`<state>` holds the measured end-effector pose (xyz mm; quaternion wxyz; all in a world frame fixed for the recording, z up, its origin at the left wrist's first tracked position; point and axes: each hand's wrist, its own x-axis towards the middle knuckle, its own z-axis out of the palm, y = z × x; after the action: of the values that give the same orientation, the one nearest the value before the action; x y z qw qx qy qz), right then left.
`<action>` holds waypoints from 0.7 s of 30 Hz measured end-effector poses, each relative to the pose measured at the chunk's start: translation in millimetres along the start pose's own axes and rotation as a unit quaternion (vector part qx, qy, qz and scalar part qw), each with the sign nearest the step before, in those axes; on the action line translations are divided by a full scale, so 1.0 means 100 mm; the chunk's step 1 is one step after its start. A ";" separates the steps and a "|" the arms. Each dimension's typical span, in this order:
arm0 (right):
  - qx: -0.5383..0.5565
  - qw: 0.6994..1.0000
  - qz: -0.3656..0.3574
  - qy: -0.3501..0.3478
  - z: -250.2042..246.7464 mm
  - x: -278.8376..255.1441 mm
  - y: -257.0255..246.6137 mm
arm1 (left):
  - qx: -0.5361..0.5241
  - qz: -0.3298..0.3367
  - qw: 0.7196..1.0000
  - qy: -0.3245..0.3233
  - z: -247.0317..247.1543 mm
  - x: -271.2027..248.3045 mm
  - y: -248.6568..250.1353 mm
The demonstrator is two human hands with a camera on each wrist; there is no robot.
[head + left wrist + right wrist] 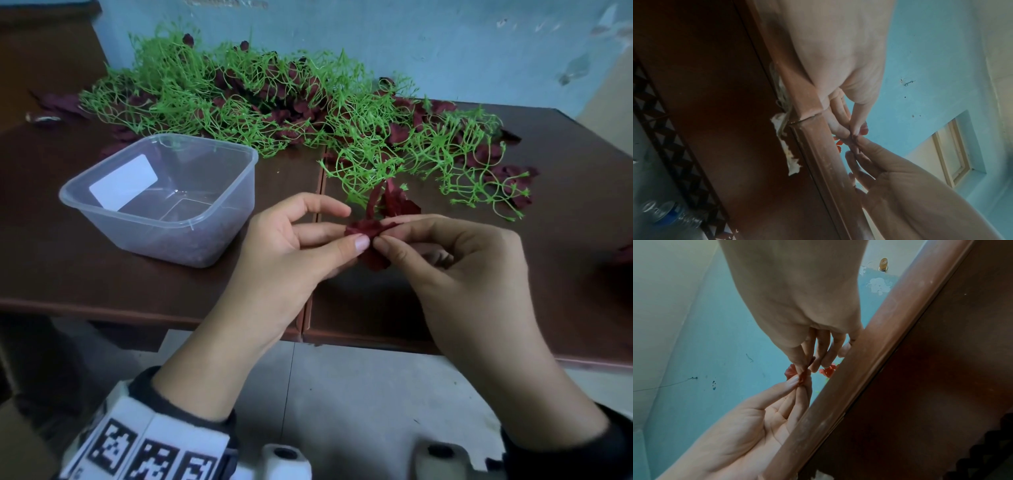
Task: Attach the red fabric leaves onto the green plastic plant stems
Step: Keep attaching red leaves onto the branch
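The green plastic plant stems [274, 99] lie in a long tangled heap on the table [85, 267], well beyond both hands, with dark red leaves scattered among them. One stem sprig [368, 171] reaches down to just above the fingertips, red leaves already on it. A clear plastic tub [164, 195] sits on the table beside the left hand, on its outer side. The left hand [294, 246] pinches a red fabric leaf [368, 230] between thumb and curled fingers. The right hand [459, 260] pinches the same leaf from the other side, thumb tips almost touching, above the near table edge
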<state>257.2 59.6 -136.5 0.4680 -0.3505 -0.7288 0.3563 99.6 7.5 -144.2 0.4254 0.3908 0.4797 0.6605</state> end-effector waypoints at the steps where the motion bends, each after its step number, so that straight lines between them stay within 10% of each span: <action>1: -0.001 1.000 0.001 -0.002 0.00 0.00 0.00 | 0.008 0.005 1.000 -0.003 0.00 0.00 0.00; 21: -0.067 0.996 -0.018 0.048 0.03 -0.02 -0.01 | 0.115 0.083 0.989 0.050 0.03 -0.05 -0.07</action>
<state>254.7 56.9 -137.8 0.4845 -0.3841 -0.7340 0.2811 105.3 5.3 -150.3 0.2968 0.4419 0.5389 0.6529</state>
